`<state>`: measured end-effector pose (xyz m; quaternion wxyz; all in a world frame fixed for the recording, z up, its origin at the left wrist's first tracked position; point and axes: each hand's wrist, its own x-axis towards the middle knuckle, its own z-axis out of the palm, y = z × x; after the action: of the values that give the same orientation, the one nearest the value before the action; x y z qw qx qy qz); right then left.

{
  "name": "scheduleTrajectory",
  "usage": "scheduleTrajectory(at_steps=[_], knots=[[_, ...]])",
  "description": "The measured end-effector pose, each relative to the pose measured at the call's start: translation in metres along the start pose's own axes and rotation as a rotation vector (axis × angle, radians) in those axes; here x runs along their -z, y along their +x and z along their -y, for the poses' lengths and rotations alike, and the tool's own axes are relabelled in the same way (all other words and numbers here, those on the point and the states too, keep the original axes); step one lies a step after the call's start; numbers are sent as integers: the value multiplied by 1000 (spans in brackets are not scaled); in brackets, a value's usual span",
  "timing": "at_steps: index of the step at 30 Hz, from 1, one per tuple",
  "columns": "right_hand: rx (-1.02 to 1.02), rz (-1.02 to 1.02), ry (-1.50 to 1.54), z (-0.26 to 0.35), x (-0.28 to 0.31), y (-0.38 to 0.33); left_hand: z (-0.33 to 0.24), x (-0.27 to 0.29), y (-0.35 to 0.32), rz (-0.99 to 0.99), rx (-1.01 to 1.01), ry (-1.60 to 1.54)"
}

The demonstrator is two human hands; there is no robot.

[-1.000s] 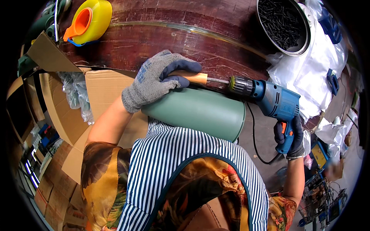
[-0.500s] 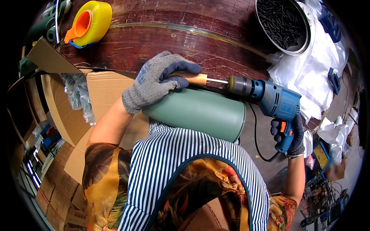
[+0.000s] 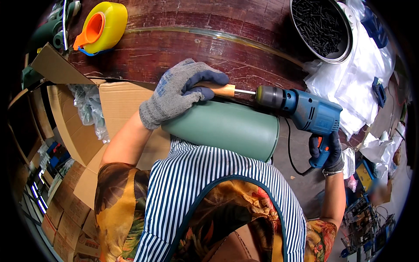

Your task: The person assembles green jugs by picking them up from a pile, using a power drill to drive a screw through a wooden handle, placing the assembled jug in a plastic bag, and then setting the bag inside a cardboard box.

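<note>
My left hand [image 3: 178, 89], in a grey glove with a navy palm, is closed round a light wooden handle [image 3: 224, 90]. That hand's heel lies against a green cylinder [image 3: 227, 129] resting across my lap. My right hand [image 3: 334, 153], in a dark glove, grips the pistol handle of a blue corded power drill [image 3: 318, 112], with a finger over its orange trigger. A thin metal shaft [image 3: 245, 92] runs between the drill's chuck and the wooden handle. The handle's far end is hidden inside my left fingers.
A round tin [image 3: 345, 52] of black screws stands at the upper right, beside white plastic sheeting [image 3: 351, 91]. On the dark red tabletop [image 3: 183, 48] sits a yellow bottle [image 3: 114, 26] with an orange funnel-like top. An open cardboard box [image 3: 122, 102] is at left. The drill's cord [image 3: 289, 153] hangs down.
The drill has shifted slightly left, toward the wooden handle, so less of the metal shaft shows. My right fingers now cover more of the trigger. My left hand has hardly moved.
</note>
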<state>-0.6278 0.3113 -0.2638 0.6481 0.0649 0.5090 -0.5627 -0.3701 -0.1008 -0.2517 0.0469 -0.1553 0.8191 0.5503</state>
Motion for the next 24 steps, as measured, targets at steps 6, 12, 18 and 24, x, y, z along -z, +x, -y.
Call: scheduleTrajectory(at_steps=[6,12,18,24], knots=[[68,27,-4,-12,-4,4,0,0,-1,1,25,13],[85,-53,81,-25,3,-5,-5,-13,-6,-79,-160,413],[212,39,255,-60,-8,-22,-24,-28,-68,-241,-66,544],[335,-100,223,-59,-63,15,-135,2,-48,-52,-353,1005]])
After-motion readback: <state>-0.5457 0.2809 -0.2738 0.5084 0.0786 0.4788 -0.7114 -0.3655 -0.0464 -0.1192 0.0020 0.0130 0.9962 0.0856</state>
